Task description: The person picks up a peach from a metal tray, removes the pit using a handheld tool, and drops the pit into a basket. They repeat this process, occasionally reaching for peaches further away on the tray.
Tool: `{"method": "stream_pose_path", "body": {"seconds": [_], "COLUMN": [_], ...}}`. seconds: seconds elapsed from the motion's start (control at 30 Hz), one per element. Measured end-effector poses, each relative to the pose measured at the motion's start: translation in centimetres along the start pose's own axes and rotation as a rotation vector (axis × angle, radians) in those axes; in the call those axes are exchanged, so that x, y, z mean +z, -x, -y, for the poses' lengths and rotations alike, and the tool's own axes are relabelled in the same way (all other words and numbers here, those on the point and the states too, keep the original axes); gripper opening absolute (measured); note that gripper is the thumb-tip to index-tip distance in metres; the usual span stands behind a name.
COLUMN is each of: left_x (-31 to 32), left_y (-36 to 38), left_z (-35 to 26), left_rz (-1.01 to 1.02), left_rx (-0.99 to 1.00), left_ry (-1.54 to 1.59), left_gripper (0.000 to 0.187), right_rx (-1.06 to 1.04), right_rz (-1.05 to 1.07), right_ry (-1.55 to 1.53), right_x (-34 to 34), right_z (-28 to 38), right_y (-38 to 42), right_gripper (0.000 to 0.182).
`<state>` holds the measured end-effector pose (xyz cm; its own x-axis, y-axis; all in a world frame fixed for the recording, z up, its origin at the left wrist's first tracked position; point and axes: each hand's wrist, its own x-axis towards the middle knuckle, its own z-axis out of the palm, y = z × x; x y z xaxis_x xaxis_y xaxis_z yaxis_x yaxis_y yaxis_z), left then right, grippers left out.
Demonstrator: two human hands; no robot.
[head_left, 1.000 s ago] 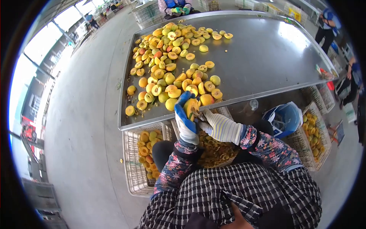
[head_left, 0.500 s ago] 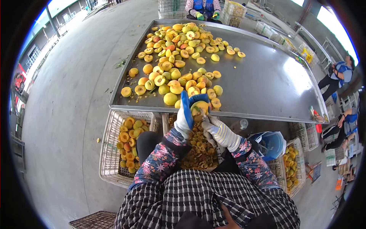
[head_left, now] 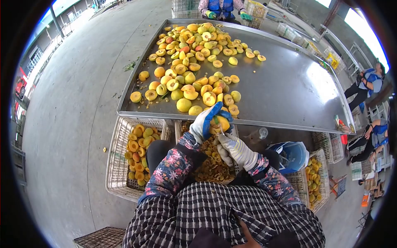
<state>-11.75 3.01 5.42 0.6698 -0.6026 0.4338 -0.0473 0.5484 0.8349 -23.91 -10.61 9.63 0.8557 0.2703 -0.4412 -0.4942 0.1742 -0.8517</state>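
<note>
My left hand (head_left: pixel 207 123), in a blue and white glove, is wrapped round a yellow fruit (head_left: pixel 219 124) at the near edge of the metal table (head_left: pixel 281 95). Close beside it, my right hand (head_left: pixel 237 150) in a striped pale glove is closed on a small metal tool (head_left: pixel 222 131), whose tip meets the fruit. The tool's handle is hidden in the glove. Below both hands a crate holds many cut fruit pieces (head_left: pixel 213 163). Halved and whole fruits (head_left: pixel 182 82) lie heaped on the table's left part.
A crate (head_left: pixel 113 165) of fruit halves stands at the left, and a blue bucket (head_left: pixel 294 159) at the right, near another fruit crate (head_left: pixel 328 186). A clear cup (head_left: pixel 263 133) is under the table edge. One person (head_left: pixel 221 8) is across the table; others are at the right.
My left hand's fingers have closed further round the fruit. Both hands sit slightly lower. The hands of the person across the table have moved apart.
</note>
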Motion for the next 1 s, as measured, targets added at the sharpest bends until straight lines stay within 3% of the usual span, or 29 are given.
{"method": "stream_pose_path", "body": {"seconds": [0.07,0.17,0.27,0.3,0.4,0.43,0.47,0.53,0.57,0.6,0.63,0.73,0.8,0.83,0.87,0.93,1.0], "left_x": [0.5,1.2,1.2,1.6,1.3,0.3,-1.1,-2.1,-2.1,-2.0,-2.0,-2.0,-3.5,-6.2,-7.8,-13.0,-13.5], "left_y": [-0.2,-1.0,-1.5,-1.4,-1.5,-1.5,-1.5,-1.1,-0.4,-0.2,0.0,0.5,1.3,2.3,2.5,3.6,2.0], "left_z": [0.7,1.4,2.8,3.2,4.7,4.7,6.8,6.5,6.5,5.4,4.0,-2.1,-8.0,-9.5,-11.5,-11.7,-11.2], "left_rz": [-0.113,-0.290,-0.427,-0.429,-0.607,-0.606,-0.665,-0.612,-0.509,-0.465,-0.394,-0.566,-0.594,-0.590,-0.622,-0.557,-0.474], "left_rx": [-0.176,-0.343,-0.438,-0.328,-0.381,-0.529,-0.432,-0.459,-0.347,-0.401,-0.331,-0.425,-0.480,-0.460,-0.604,-0.627,-0.553], "left_ry": [0.395,0.705,0.539,0.424,0.106,-0.105,-0.022,0.427,0.254,0.137,-0.208,-0.346,-0.563,-0.873,-1.109,-1.469,-1.644], "left_gripper": [0.041,0.042,0.042,0.039,0.037,0.035,0.041,0.039,0.034,0.030,0.030,0.029,0.030,0.031,0.033,0.044,0.051], "right_rx": [-0.029,-0.058,-0.549,-0.492,-0.478,-0.470,-0.461,-0.459,-0.465,-0.472,-0.135,0.158,0.149,0.138,0.128,0.168,0.267], "right_rz": [-0.039,-0.084,-0.320,-0.302,-0.289,-0.282,-0.276,-0.272,-0.272,-0.270,-0.218,-0.103,-0.020,0.014,0.045,0.070,0.059], "right_ry": [-0.118,-0.004,0.471,0.330,0.447,0.486,0.526,0.668,0.758,0.850,1.105,1.376,1.422,1.429,1.435,1.460,1.441], "right_x": [0.8,0.2,-1.4,-0.8,-1.6,-1.5,-1.2,-1.9,-3.0,-3.5,-2.7,-3.3,-3.5,-3.6,-3.7,-3.4,-2.5], "right_z": [-0.1,-0.6,-4.5,-4.2,-5.5,-5.8,-6.2,-7.3,-8.5,-9.3,-6.3,-6.2,-6.2,-6.3,-6.6,-7.0,-5.7], "right_y": [0.0,-0.1,-2.9,-2.5,-2.0,-1.7,-1.1,-0.5,-0.9,-1.2,0.2,1.1,1.4,1.5,1.5,1.0,0.7], "right_gripper": [0.040,0.035,0.029,0.023,0.021,0.021,0.021,0.024,0.026,0.029,0.040,0.047,0.058,0.061,0.064,0.069,0.066]}}
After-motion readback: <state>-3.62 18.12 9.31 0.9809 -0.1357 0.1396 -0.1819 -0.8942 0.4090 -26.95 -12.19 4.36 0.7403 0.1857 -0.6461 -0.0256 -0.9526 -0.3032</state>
